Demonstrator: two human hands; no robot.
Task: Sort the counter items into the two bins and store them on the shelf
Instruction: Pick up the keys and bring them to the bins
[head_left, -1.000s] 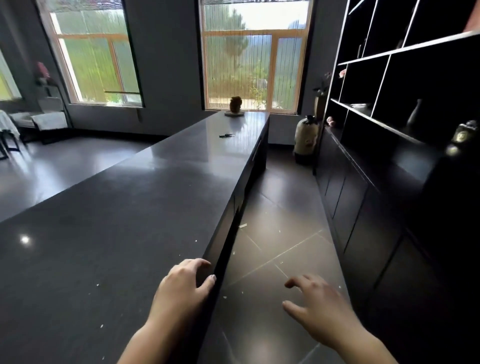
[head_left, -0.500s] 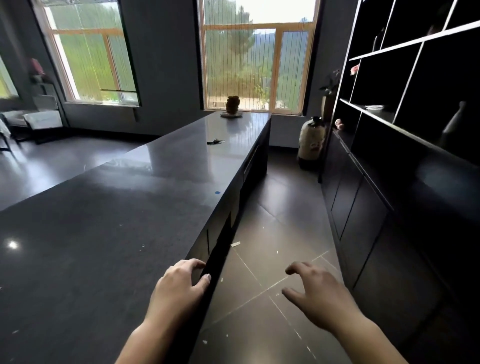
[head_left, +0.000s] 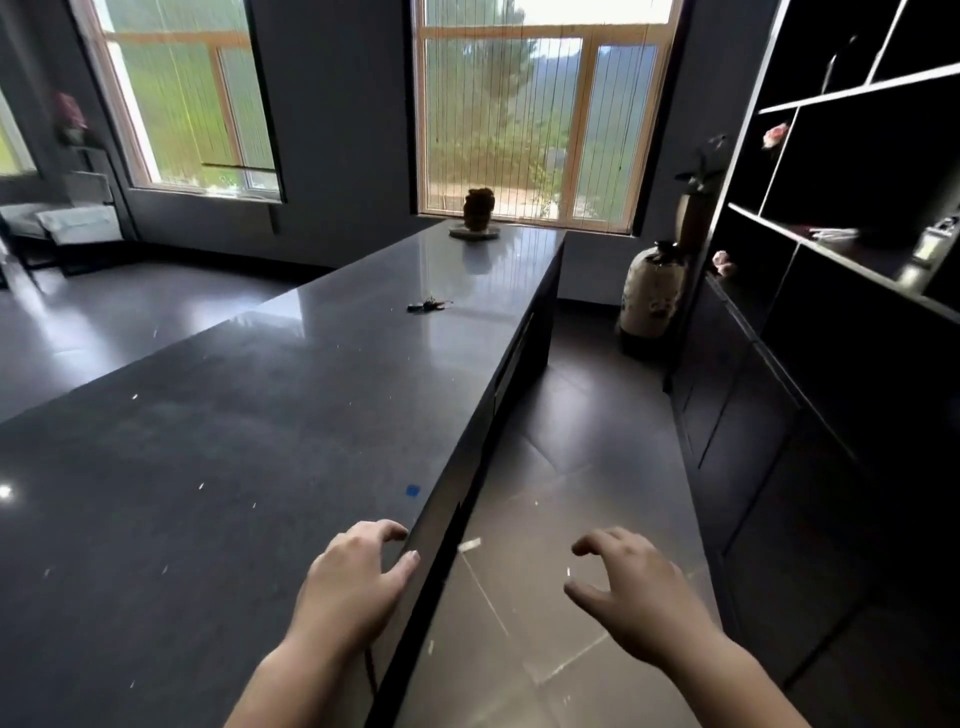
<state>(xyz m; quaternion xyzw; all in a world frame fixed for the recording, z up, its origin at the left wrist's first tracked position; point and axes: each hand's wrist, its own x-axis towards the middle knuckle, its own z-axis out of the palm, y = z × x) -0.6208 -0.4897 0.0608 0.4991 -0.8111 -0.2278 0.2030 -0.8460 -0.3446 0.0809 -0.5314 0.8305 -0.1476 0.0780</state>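
Head view along a long dark counter (head_left: 270, 415), the reference landmark. The left hand (head_left: 358, 582) hovers over the counter's near right edge, palm down, fingers loosely curled, thumb reaching past the edge; whether it touches the surface cannot be told, and it holds nothing. The right hand (head_left: 631, 592) hangs off the counter's right side, above the tiled floor (head_left: 561, 499), fingers spread and slightly bent, holding nothing. A small blue mark (head_left: 412, 490) lies on the counter just beyond the left hand. Farther along the counter lies a small dark bunch, apparently keys (head_left: 428, 305). At the counter's far end a brown jar (head_left: 478, 209) stands on a round plate (head_left: 474, 232), before a window (head_left: 540, 114). Right of the counter, across the floor, a dark shelf unit (head_left: 831, 218) lines the wall; a pale floor vase (head_left: 652, 296) stands at its far end. No bins are visible.
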